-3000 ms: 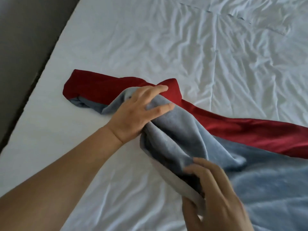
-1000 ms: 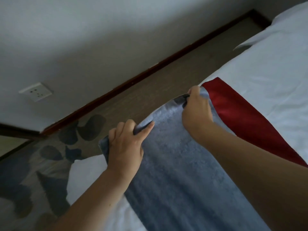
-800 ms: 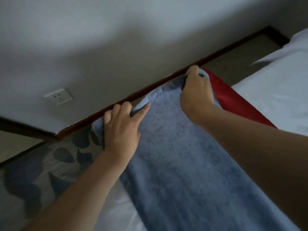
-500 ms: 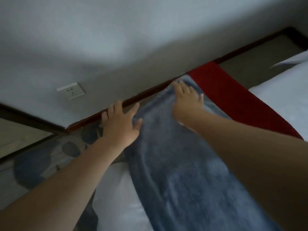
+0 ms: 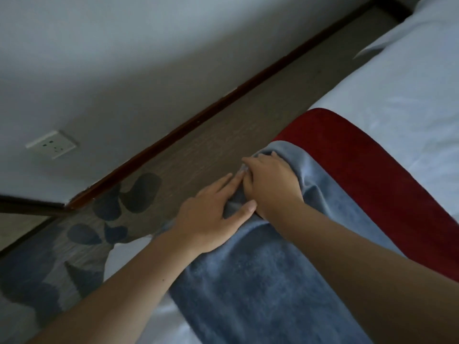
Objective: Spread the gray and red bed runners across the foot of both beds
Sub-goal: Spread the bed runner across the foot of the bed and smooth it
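A: Two hands, left hand and right hand, flat, open, pressing gray runner end over bed's left edge; gripping nothing.
B: Red runner just right. Smooth outward, evenly; avoid bunching.

The bed runner is a long plush strip, gray-blue with a deep red band along its 3 o'clock side. It lies flat across the white bed, running from 5 o'clock toward 11 o'clock. Its far end is rumpled and droops over the bed's edge.
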The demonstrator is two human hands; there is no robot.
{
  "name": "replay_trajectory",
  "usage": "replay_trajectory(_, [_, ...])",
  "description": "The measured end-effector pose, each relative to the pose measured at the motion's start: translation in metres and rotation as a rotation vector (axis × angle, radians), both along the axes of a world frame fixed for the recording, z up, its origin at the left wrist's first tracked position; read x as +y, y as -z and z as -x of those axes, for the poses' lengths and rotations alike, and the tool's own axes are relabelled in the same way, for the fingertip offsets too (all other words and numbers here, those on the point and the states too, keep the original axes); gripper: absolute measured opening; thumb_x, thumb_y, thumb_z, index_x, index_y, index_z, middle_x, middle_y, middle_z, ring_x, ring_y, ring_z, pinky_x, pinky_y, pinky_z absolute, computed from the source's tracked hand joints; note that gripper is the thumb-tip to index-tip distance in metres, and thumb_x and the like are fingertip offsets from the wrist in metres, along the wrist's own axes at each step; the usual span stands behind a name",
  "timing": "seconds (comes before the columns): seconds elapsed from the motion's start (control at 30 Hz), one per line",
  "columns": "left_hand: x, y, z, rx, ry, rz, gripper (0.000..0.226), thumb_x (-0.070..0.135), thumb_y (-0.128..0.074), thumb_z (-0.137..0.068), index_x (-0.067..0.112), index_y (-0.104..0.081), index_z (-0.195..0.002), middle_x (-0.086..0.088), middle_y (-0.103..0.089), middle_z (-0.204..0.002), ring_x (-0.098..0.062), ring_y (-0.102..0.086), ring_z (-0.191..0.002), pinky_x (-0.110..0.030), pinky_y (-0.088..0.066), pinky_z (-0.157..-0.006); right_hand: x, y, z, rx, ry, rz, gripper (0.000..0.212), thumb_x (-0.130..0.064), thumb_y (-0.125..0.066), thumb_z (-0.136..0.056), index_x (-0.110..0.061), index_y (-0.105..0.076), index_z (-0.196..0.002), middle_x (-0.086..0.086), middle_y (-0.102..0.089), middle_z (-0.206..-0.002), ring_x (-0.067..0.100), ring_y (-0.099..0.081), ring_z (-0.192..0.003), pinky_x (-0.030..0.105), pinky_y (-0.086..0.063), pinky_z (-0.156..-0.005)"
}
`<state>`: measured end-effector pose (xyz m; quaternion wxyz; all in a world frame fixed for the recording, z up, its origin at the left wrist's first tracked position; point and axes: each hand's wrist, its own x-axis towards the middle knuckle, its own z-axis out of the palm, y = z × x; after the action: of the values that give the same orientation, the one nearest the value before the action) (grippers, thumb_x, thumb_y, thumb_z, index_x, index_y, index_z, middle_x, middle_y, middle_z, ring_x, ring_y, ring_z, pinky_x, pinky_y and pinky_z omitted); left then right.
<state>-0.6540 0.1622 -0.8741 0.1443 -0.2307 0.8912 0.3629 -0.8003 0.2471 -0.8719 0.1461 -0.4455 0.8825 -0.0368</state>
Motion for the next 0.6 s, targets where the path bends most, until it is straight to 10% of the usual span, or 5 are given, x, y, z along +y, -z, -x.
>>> replay_trajectory(0.17, [0.047,-0.005,0.035,0.122,0.111,0.211,0.085,0.088,-0.013,-0.084,0.048,-0.016,-0.16,0.016,-0.004,-0.171,-0.02,-0.01,-0.158,-0.054,-0.032,-0.119,0.105,-0.004,0.019,0.104,0.035,-0.048,0.058,-0.055,-0.009,-0.104,-0.037,-0.019,-0.159,-0.006,-0.012,-0.168,0.016,-0.001,-0.155,0.048,-0.002,-0.125])
replay_trajectory(0.6, [0.241,0.004,0.144,0.184,0.626,0.469,0.064,0.075,-0.012,-0.096,0.058,0.003,-0.156,0.02,0.016,-0.169,-0.038,0.022,-0.155,-0.08,0.008,-0.112,0.403,0.016,0.017,0.029,0.737,-0.136,0.069,-0.061,0.002,-0.098,-0.029,0.02,-0.157,-0.014,0.024,-0.164,0.009,0.021,-0.151,0.041,0.008,-0.124])
